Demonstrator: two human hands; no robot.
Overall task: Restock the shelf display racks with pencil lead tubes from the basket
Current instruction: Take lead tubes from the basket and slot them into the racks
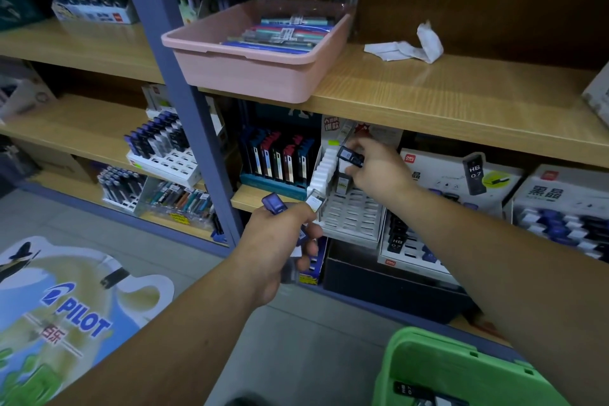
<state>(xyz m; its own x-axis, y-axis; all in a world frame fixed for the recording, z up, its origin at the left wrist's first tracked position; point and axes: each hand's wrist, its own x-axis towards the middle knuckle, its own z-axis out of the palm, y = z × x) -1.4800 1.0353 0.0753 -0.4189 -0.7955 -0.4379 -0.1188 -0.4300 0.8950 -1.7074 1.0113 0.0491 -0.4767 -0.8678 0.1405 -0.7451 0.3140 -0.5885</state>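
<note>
Beneath shelf lip (pixel 428 115), tube (pixel 350 156) over rack (pixel 354 217)

Light: pretty dim, cool bluish cast, looks like it's coming from overhead.
Glare: soft sheen on the upper shelf (pixel 428 86) board.
Shadows: shelf backs go nearly black.
Blur: left hand (pixel 280 241) and its lead tubes (pixel 275 203) are smeary, small print is mushy.
Distortion: wide-angle bend, the blue post (pixel 184 92) leans, corners stretch.

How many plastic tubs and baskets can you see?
2. A pink tub sits on the upper shelf with pens inside. A green basket is in the bottom right corner. More may be hidden out of view.
</note>
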